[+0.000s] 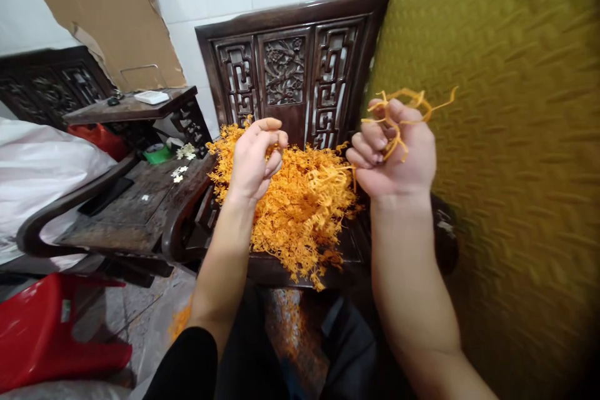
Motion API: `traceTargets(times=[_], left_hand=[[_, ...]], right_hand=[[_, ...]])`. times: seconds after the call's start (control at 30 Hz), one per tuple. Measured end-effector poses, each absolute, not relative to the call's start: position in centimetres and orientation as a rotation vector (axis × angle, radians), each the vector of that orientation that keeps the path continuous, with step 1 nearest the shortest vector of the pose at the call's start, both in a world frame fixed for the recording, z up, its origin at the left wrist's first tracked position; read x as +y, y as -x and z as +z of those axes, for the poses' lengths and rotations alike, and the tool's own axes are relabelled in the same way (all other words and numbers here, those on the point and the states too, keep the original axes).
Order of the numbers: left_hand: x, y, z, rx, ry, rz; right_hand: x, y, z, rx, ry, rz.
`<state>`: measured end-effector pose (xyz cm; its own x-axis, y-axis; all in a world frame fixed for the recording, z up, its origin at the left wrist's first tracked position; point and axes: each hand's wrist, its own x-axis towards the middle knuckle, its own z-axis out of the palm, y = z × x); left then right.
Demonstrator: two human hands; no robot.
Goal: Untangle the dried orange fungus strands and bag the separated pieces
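Note:
My right hand [398,144] is raised at the right, its fingers curled round orange branching sprigs [402,137] that look like plastic. Thin stems poke out above the fingers and across the palm. My left hand [257,159] is closed, thumb against the curled fingers. A speck of orange shows at its fingertips, but I cannot make out whether it is held or lies behind. Below and between both hands, a large heap of similar orange sprigs [295,219] covers much of the seat of a dark carved wooden chair [285,120].
A yellow-green textured panel [506,137] stands close on the right. At the left are a wooden side table [135,106], a second wooden seat [126,219] with green tape [157,153], a white sack [42,181] and a red plastic stool [42,331]. Orange bits litter the floor.

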<state>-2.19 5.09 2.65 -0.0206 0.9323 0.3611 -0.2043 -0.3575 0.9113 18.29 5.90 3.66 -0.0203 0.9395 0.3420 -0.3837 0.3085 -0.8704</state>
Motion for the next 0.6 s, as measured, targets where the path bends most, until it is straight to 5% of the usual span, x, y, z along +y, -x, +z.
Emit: traceTargets(times=[0.37,0.6], left_hand=[[3.9,0.2,1.4,1.14,-2.229,1.051],[4.7,1.4,2.1,1.162,-2.049,1.319]], right_hand=[[5.5,-16.3,2.9,-1.299,0.655,0.992],[5.8,-17.4,1.9,-1.558,0.667,1.054]])
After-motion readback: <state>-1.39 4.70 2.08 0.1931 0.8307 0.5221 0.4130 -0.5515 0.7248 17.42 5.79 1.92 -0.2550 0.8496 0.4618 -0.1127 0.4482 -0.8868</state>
